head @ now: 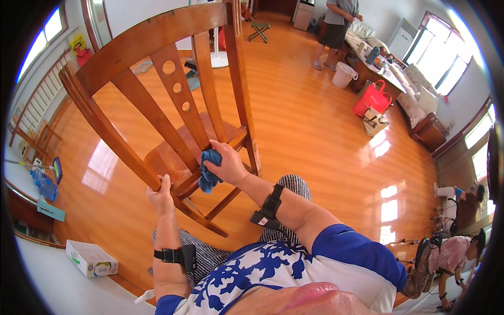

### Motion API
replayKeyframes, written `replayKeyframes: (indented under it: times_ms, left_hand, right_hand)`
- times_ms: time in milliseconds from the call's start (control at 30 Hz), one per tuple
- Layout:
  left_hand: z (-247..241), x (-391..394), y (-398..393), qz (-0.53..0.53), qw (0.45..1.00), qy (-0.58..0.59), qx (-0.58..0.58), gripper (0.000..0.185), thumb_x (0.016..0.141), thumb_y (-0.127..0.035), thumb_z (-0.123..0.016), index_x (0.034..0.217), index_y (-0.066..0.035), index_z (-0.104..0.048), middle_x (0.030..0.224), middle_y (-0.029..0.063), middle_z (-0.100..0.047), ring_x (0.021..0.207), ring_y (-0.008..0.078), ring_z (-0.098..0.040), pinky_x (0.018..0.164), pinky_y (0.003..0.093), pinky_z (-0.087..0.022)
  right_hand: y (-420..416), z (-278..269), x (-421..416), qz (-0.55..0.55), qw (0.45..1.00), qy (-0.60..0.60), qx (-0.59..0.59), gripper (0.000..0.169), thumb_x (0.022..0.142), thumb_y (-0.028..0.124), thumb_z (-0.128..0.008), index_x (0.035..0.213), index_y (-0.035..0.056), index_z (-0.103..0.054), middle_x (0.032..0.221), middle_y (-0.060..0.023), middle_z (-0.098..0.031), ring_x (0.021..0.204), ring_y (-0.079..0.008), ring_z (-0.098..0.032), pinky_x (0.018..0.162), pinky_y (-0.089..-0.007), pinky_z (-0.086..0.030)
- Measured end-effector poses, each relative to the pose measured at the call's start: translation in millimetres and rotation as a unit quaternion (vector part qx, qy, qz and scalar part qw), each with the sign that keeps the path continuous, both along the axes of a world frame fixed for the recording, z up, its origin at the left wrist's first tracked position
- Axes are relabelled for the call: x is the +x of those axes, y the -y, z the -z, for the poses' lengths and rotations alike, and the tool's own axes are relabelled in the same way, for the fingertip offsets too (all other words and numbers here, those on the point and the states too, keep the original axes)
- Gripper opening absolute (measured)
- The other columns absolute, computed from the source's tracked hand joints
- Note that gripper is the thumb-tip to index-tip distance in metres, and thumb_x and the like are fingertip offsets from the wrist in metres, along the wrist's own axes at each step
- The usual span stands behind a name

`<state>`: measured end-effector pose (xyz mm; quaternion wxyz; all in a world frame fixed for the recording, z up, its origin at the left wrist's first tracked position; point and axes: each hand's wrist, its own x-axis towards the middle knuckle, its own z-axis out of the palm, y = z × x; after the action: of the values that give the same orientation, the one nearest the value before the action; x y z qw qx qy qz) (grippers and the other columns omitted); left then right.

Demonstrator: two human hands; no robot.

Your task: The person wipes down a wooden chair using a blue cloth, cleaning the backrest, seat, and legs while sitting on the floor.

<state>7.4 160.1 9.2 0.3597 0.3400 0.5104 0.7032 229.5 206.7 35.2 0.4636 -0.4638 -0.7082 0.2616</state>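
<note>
A wooden chair (157, 35) stands before me with its slatted back towards me. Three round holes pierce its middle slat (173, 78). My right hand (230, 163) holds a blue cloth (210, 169) against the lower rail of the back, near the foot of the slats. Part of the cloth hangs below that rail. Around the lower part of the left back post (126, 157) my left hand (161, 197) is closed. The seat (173, 153) shows between the slats, partly hidden by them.
Right of the chair, a red bag (373, 100) and a beige bag (374, 123) stand on the wooden floor near a white bin (343, 75). A person stands beyond the bin; two others are at the right edge. Blue water bottles (45, 185) and a white carton (92, 258) are at left.
</note>
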Motion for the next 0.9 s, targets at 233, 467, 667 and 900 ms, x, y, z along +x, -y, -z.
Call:
replayKeyframes:
  times_ms: [233,467,667,900]
  left_hand:
    - [-7,20,3,0.020,0.999,-0.018,0.027,0.018,0.085,0.000,-0.067,0.076,-0.005,-0.052,0.072,-0.0016,-0.050,0.063,0.0082,-0.047,0.057,0.0227,-0.037]
    - [-2,49,20,0.065,0.993,-0.094,0.028,0.020,0.089,-0.009,-0.069,0.085,-0.007,-0.050,0.079,-0.0027,-0.049,0.070,0.0075,-0.047,0.065,0.0225,-0.042]
    - [4,57,28,0.191,0.978,-0.082,0.036,0.032,0.089,-0.009,-0.068,0.110,-0.002,-0.044,0.096,0.0051,-0.054,0.084,0.0123,-0.053,0.075,0.0267,-0.046]
    - [42,56,31,0.261,0.936,-0.234,0.043,0.043,0.089,-0.014,-0.069,0.117,0.003,-0.043,0.102,0.0137,-0.060,0.091,0.0235,-0.059,0.081,0.0316,-0.048]
  right_hand:
    - [-14,-9,4,0.027,0.999,0.035,-0.013,0.065,0.077,0.027,-0.074,0.131,-0.0021,-0.051,0.118,-0.0244,-0.059,0.110,-0.0396,-0.058,0.094,-0.0423,-0.047]
    - [-32,-9,16,0.057,0.994,0.079,-0.051,0.062,0.074,0.033,-0.075,0.121,-0.0045,-0.057,0.113,-0.0243,-0.063,0.106,-0.0388,-0.061,0.092,-0.0417,-0.049]
    - [-47,3,24,0.102,0.989,0.091,-0.059,0.060,0.076,0.035,-0.071,0.122,-0.0021,-0.058,0.116,-0.0236,-0.062,0.108,-0.0394,-0.059,0.094,-0.0427,-0.047]
    - [-47,38,43,0.082,0.990,0.082,-0.081,0.061,0.078,0.032,-0.072,0.126,-0.0033,-0.056,0.121,-0.0233,-0.060,0.114,-0.0384,-0.057,0.097,-0.0412,-0.046]
